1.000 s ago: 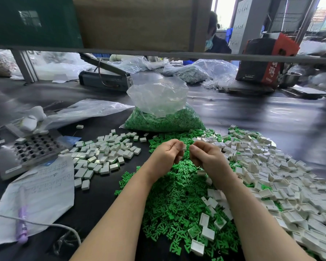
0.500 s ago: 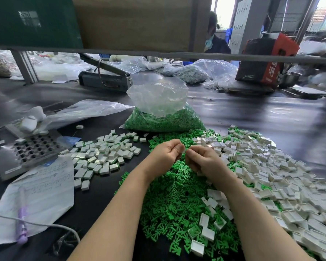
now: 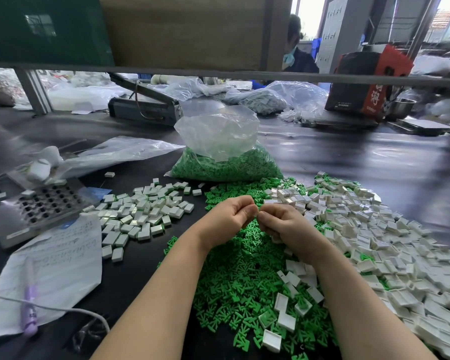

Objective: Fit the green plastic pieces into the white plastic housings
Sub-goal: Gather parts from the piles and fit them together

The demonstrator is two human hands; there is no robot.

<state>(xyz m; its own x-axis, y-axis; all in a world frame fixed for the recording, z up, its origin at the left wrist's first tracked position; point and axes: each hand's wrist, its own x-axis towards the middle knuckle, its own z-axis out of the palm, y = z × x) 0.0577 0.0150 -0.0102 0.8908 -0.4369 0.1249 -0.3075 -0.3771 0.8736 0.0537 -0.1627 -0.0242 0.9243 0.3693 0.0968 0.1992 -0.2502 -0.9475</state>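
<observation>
— Where were the hands when you looked over?

— Both up over the middle of the bench [image 3: 348, 162], close together. The left hand [image 3: 227, 219] and the right hand [image 3: 281, 226] met fingertip to fingertip, fingers curled in on both. Whatever sat between them was too small to see, so I couldn't tell what each one gripped.

— And the parts?

— The loose green pieces [image 3: 244, 276] lay heaped right under the wrists, with a few white housings mixed in. The big spread of white housings [image 3: 374, 229] ran off to the person's right. A smaller pile of white blocks [image 3: 143, 211] with green edges showing lay to the left.

— Anything behind?

— A clear bag of green pieces [image 3: 226, 162] stood just beyond the heap. On the left sat a grey tray with dark holes [image 3: 42, 203], and a written sheet of paper [image 3: 57, 268] with a purple pen [image 3: 29, 307] on it.
</observation>
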